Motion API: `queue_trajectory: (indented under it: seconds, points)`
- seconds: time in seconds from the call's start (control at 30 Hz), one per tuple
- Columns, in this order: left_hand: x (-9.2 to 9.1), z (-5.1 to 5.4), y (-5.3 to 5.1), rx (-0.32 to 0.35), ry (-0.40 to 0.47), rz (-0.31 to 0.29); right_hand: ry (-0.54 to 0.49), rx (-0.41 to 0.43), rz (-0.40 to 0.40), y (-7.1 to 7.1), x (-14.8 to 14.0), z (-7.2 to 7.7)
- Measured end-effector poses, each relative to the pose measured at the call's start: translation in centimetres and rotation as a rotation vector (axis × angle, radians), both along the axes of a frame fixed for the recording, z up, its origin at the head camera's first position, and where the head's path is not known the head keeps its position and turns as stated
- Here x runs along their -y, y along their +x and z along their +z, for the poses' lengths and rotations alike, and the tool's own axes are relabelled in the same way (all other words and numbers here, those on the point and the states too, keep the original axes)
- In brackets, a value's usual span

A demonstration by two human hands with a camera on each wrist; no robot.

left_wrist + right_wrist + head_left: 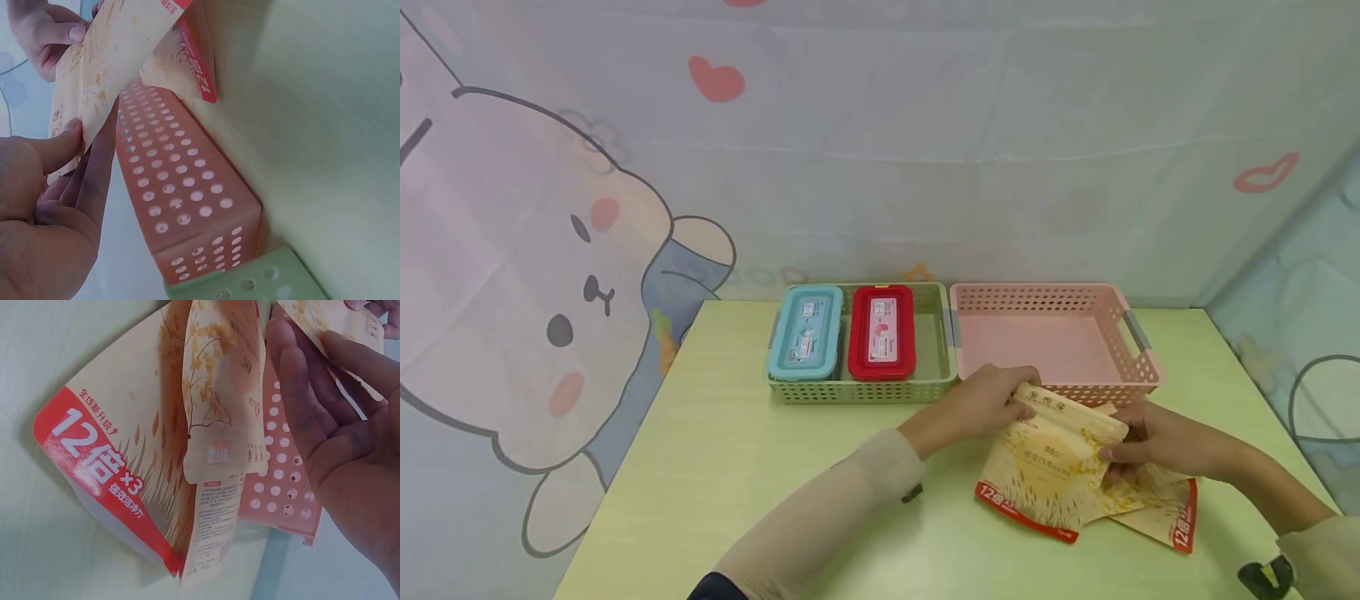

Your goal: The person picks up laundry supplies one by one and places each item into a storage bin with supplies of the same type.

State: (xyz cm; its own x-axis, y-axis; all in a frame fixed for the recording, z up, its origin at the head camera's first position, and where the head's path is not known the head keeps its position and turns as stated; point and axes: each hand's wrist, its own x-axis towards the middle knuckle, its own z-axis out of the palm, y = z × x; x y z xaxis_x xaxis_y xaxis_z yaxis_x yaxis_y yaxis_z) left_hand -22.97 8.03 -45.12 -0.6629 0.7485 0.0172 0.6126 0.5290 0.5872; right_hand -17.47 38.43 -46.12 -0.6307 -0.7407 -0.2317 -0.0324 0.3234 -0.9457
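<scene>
The held pouch shows "12倍 ×3" on its red band. A second pouch reads "12倍 ×3" and "强效洁净力" on red, "全线新升级" just above. Print on the blue lid and red lid is too small to read.

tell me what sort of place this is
Probably a staged tabletop setup: a printed cartoon backdrop hangs behind a pale table holding a green basket and a pink basket.

Soft, muted light throughout — faint shadows on the table, the wrist views slightly hazy.
</scene>
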Motion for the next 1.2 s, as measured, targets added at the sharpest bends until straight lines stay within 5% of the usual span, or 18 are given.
queue_trajectory:
  seconds: [0.17,0.6,0.83,1.2]
  points:
    - [0.6,0.3,0.0,0.036,0.015,0.011,-0.029,0.04,-0.014,0.0,-0.1,0.0]
    - [1.7,0.8,-0.2,0.127,-0.046,0.065,-0.023,-0.014,-0.061,0.0,0.2,0.3]
    - [2.3,0.4,-0.1,0.273,-0.043,0.047,-0.085,-0.063,-0.052,0.0,0.5,0.7]
    - [2.7,0.8,-0.1,0.247,0.053,0.052,0.11,-0.273,-0.179,-0.2,0.8,2.1]
